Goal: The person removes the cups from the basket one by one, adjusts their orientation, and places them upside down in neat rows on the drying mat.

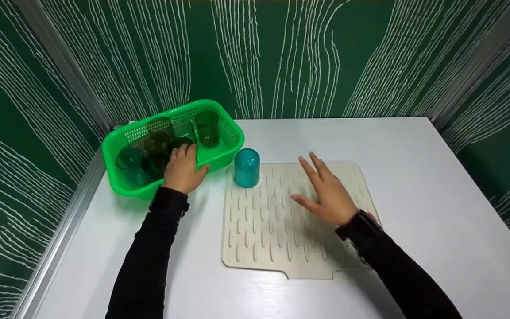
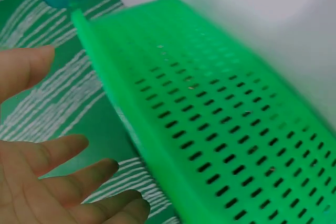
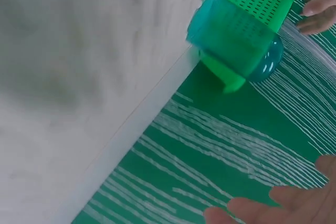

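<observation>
Reaching into the green basket (image 1: 224, 153), the loose-fingered left hand (image 1: 182, 170) nears light, stiff, slippery cups (image 1: 157, 153), best gripped round the sides, while the right hand (image 1: 328, 195) hovers spread, holding nothing.

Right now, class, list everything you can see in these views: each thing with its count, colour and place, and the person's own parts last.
basket: one, bright green, perforated, back left of the table
cups in the basket: about six, dark green to teal, translucent
teal cup: one, upside down on the mat's back left corner
mat: one, cream, ridged, mid-table
table: one, white
walls: green with white lines, on three sides
left hand: reaching into the basket, among the cups
right hand: fingers spread, over the mat, holding nothing
sleeves: two, black
</observation>
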`<move>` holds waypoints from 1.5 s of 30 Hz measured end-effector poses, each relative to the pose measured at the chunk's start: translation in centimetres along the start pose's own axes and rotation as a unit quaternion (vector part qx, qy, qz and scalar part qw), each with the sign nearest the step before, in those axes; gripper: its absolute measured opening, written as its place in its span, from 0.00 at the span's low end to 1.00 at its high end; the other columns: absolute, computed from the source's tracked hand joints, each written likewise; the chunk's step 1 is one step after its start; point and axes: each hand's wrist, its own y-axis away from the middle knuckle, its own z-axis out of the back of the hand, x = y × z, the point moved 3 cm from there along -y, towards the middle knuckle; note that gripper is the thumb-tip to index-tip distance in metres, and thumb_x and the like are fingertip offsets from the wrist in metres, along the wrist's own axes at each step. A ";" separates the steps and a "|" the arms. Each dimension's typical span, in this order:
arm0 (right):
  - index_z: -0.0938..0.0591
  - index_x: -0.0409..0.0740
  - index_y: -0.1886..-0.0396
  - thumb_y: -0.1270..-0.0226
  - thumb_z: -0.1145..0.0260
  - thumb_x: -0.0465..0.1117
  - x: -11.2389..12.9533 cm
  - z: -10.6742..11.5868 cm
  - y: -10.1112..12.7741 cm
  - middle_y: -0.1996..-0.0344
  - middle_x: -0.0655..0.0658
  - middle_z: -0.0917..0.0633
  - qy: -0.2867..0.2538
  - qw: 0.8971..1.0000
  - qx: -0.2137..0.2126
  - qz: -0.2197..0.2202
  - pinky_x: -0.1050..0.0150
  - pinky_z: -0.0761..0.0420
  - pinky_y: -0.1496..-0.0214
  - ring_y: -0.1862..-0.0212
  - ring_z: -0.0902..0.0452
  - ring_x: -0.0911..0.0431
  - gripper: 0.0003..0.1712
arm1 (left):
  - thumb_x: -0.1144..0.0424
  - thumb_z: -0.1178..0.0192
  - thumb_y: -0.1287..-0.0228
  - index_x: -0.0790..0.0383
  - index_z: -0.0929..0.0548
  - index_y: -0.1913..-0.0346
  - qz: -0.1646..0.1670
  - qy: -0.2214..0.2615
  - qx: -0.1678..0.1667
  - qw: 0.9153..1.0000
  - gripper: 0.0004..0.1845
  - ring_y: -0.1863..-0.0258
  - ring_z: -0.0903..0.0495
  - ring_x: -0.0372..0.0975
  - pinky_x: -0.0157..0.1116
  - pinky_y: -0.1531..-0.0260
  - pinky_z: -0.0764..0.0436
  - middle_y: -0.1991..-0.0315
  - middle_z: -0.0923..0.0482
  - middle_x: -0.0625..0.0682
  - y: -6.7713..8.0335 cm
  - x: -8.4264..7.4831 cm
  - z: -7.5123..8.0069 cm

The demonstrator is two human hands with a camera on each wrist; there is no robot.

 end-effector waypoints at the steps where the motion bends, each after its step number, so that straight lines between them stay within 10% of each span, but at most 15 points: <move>1: 0.49 0.55 0.20 0.36 0.33 0.59 -0.3 0.2 0.8 0.22 0.38 0.49 0.010 1.000 -0.007 0.003 0.37 0.36 0.30 0.25 0.45 0.36 0.52 | 0.52 0.40 0.31 0.71 0.40 0.28 0.003 0.000 0.000 1.000 0.38 0.28 0.47 0.67 0.59 0.29 0.40 0.28 0.43 0.71 -0.1 0.3 0.0; 9: 0.35 0.56 0.25 0.39 0.29 0.53 -3.5 1.0 5.2 0.23 0.39 0.43 0.061 0.996 -0.066 -0.020 0.34 0.41 0.31 0.26 0.48 0.30 0.43 | 0.53 0.38 0.32 0.72 0.41 0.28 0.039 -0.002 0.015 0.999 0.39 0.27 0.48 0.67 0.59 0.28 0.43 0.28 0.43 0.71 -0.3 1.9 -0.3; 20: 0.39 0.60 0.24 0.35 0.33 0.56 -5.6 1.5 6.5 0.22 0.42 0.46 0.029 0.995 -0.036 -0.091 0.30 0.49 0.29 0.23 0.55 0.32 0.43 | 0.54 0.49 0.25 0.75 0.41 0.28 0.067 -0.010 0.027 0.997 0.34 0.28 0.44 0.64 0.54 0.28 0.41 0.30 0.38 0.71 -1.0 2.1 -0.4; 35: 0.46 0.63 0.22 0.33 0.43 0.68 -6.6 0.7 7.7 0.21 0.40 0.54 0.046 0.986 0.066 -0.149 0.29 0.59 0.28 0.22 0.63 0.32 0.45 | 0.71 0.50 0.29 0.71 0.16 0.56 0.077 -0.027 -0.031 0.996 0.12 0.56 0.18 0.60 0.54 0.55 0.18 0.57 0.17 0.69 -2.3 2.0 -0.1; 45: 0.44 0.54 0.22 0.32 0.42 0.66 -6.7 0.8 7.5 0.23 0.34 0.47 0.034 0.987 0.045 -0.150 0.28 0.45 0.33 0.25 0.52 0.29 0.46 | 0.68 0.48 0.27 0.71 0.19 0.46 0.048 0.000 -0.094 0.994 0.14 0.51 0.21 0.60 0.52 0.50 0.19 0.52 0.17 0.68 -2.3 1.4 0.2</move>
